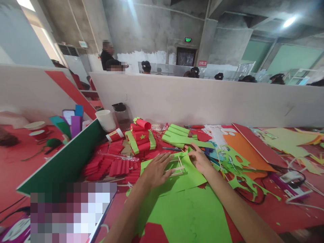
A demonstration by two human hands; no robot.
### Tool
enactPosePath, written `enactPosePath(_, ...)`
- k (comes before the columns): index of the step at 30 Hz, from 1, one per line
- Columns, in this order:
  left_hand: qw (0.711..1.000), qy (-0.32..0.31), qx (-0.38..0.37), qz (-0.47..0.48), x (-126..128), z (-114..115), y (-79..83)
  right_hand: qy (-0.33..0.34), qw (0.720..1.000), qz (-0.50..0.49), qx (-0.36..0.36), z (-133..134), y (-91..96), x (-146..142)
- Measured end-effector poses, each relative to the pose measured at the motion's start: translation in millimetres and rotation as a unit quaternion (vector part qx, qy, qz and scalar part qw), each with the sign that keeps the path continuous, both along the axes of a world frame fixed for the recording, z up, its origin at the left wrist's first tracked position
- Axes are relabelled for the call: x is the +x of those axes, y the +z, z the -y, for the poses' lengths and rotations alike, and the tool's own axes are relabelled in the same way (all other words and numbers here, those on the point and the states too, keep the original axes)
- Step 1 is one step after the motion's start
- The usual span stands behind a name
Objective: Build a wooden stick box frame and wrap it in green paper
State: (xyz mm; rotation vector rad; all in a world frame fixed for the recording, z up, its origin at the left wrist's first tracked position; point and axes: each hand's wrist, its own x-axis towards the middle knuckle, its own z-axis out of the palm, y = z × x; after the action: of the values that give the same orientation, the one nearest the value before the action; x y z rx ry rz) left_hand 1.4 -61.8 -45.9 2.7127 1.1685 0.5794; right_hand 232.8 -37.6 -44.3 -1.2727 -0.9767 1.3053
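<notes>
Bright green sheets (pixel 184 212) of craft foam or paper lie in front of me, one overlapping another. On the upper sheet rests a small frame of pale wooden sticks (pixel 180 165). My left hand (pixel 158 167) lies flat over the left part of this frame, fingers stretched and holding nothing. At the sheet's far edge, my right hand (pixel 199 160) has its fingers closed on a raised green bit of the sheet, just right of the frame. Beyond the hands are rolled green strips (pixel 177 135) and a pen (pixel 173 149).
Red folded pieces (pixel 121 167) and a stack of red rolls with green bands (pixel 140 136) sit left. A dark green board (pixel 63 158) stands at the left; a screen is below it. Green offcuts (pixel 240 175) and cables lie right. A white partition (pixel 202 101) runs behind.
</notes>
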Motion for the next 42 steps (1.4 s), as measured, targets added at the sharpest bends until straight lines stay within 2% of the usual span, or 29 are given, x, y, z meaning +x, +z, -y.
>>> enactPosePath(6,1.0,-0.008,0.013,0.016,0,0,-1.3,0.067,0.997,0.027,-0.038,-6,-7.3,-1)
enactPosePath(9,1.0,-0.006,0.02,0.022,0,-1,-2.9,0.102,0.987,0.12,-0.024,-11,-6.9,5)
enactPosePath(13,1.0,0.0,0.012,0.011,0,-1,-3.2,0.137,0.932,0.336,0.023,-21,-5.2,13)
enactPosePath(17,1.0,0.003,0.007,0.005,0,-1,-2.6,0.131,0.895,0.417,0.091,-27,-5.9,15)
enactPosePath(20,1.0,0.007,0.012,0.007,0,-2,-4.0,0.149,0.883,0.434,0.098,-31,-4.3,17)
enactPosePath(30,1.0,0.007,0.015,0.01,-1,-1,-3.6,0.269,0.87,0.405,0.081,-34,13.6,28)
enactPosePath(33,1.0,0.013,0.011,0.013,0,0,-2.6,0.252,0.864,0.426,0.091,-28,15.5,26)
enactPosePath(38,0.999,0.003,0.02,0.028,0,0,-3.9,0.205,0.841,0.478,0.15,-17,20.8,20)
enactPosePath(42,1.0,0.004,0.017,0.017,0,0,-1.2,0.21,0.842,0.463,0.179,-14,25.5,17)
